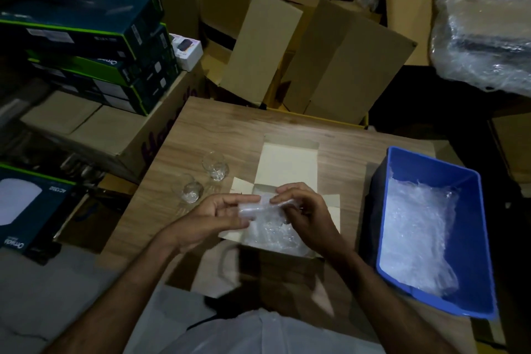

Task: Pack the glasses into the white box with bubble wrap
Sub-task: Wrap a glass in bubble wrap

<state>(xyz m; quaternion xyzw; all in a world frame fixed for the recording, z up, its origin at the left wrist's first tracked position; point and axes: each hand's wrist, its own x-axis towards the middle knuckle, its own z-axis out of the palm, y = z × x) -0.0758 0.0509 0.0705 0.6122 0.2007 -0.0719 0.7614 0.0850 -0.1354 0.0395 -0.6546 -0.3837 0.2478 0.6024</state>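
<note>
The open white box lies on the wooden table with its lid flap folded back. Bubble wrap fills the box's near part. My left hand and my right hand hold a bubble-wrapped bundle between them, just above the box; what it wraps is hidden. Two clear glasses stand upright on the table left of the box: one glass farther away, the other glass nearer, close to my left hand.
A blue plastic bin with more bubble wrap stands at the table's right. Open cardboard cartons crowd behind the table. Dark green product boxes are stacked at the left. A plastic-wrapped package sits at the upper right.
</note>
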